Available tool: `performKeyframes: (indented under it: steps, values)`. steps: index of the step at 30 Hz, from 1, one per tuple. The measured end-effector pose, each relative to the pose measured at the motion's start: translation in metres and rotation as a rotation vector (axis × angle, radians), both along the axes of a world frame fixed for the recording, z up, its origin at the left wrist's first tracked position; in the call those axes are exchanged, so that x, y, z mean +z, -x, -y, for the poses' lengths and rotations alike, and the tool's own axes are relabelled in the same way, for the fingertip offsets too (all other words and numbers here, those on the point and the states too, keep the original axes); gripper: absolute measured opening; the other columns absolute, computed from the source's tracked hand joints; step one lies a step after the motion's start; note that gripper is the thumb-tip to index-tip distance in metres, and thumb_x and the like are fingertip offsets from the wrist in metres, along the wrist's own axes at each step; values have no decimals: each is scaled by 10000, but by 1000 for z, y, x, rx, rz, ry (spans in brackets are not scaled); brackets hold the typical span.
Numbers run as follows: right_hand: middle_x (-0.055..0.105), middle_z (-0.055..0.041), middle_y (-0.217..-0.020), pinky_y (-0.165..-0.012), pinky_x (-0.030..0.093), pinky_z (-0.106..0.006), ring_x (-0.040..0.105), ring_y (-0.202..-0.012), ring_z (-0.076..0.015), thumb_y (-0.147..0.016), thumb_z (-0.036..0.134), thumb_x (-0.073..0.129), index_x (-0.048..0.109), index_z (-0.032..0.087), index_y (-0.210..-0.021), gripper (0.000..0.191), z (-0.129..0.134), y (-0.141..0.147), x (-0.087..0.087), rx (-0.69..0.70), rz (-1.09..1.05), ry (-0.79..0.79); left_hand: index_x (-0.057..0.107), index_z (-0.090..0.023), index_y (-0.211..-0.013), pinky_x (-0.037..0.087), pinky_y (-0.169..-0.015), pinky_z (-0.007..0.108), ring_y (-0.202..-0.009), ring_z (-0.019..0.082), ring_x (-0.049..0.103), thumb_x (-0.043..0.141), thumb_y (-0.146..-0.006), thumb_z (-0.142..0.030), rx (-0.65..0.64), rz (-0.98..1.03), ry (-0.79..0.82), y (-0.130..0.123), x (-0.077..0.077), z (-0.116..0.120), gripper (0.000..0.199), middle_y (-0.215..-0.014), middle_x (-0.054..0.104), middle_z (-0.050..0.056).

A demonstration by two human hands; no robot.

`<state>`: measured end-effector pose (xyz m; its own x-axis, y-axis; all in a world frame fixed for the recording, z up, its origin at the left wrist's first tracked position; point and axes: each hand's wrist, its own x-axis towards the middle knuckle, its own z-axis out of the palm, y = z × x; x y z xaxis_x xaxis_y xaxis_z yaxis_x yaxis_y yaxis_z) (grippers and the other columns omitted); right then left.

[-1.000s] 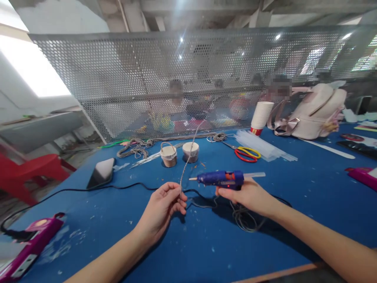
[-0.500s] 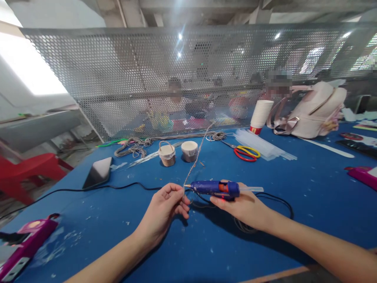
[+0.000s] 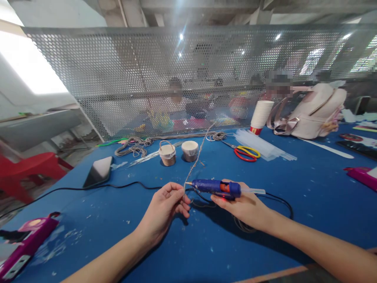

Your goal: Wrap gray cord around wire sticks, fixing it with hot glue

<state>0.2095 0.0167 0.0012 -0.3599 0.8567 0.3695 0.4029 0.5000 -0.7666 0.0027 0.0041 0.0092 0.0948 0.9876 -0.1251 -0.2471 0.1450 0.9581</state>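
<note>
My left hand point(image 3: 167, 206) pinches the lower end of a thin twisted cord point(image 3: 193, 165) between thumb and forefinger, its other fingers loosely curled. The cord rises from the pinch, leaning up and to the right. Wrapped round a blue glue gun point(image 3: 210, 187) is my right hand point(image 3: 247, 206). The gun points left, with its nozzle at the cord just above my left fingertips. A clear glue stick point(image 3: 253, 190) protrudes from its rear. Beyond my hands stand a small handled bucket point(image 3: 167, 155) and a small white-topped pot point(image 3: 190, 151).
Yellow and red scissors point(image 3: 247, 152), clear plastic sheets point(image 3: 262, 144), stacked cups point(image 3: 260, 116) and a pale backpack point(image 3: 316, 112) lie right of centre. A phone point(image 3: 98, 171), grey cord point(image 3: 132, 146) and purple power strip point(image 3: 31, 245) are left. Behind the table stands a perforated metal screen point(image 3: 118, 78).
The glue gun has shifted very slightly right and its nozzle sits a little higher on the cord. My left hand keeps its pinch almost unmoved.
</note>
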Motion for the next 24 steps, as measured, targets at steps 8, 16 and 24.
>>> performKeyframes:
  steps: [8, 16, 24]
  values:
    - [548, 10, -608, -529, 448, -232, 501, -552, -122, -796, 380, 571, 574, 178, -676, 235, 1, 0, -2, 39, -38, 49, 556, -138, -733, 504, -445, 226, -471, 110, 571, 641, -769, -221, -6, -8, 7, -1, 1, 0, 124, -585, 637, 15]
    - [552, 12, -595, -532, 450, -233, 507, -544, -125, -791, 400, 579, 589, 185, -675, 245, 0, 0, -5, 17, -4, 0, 563, -140, -727, 498, -427, 224, -454, 113, 565, 666, -746, -223, 6, 12, 18, -1, 1, 0, 134, -569, 631, 12]
    - [575, 8, -602, -545, 489, -251, 553, -567, -144, -775, 403, 597, 634, 203, -726, 210, 0, -1, -9, 46, -32, 26, 572, -135, -723, 495, -414, 216, -444, 116, 567, 687, -723, -200, 13, 50, 37, -1, 2, 1, 131, -565, 634, 25]
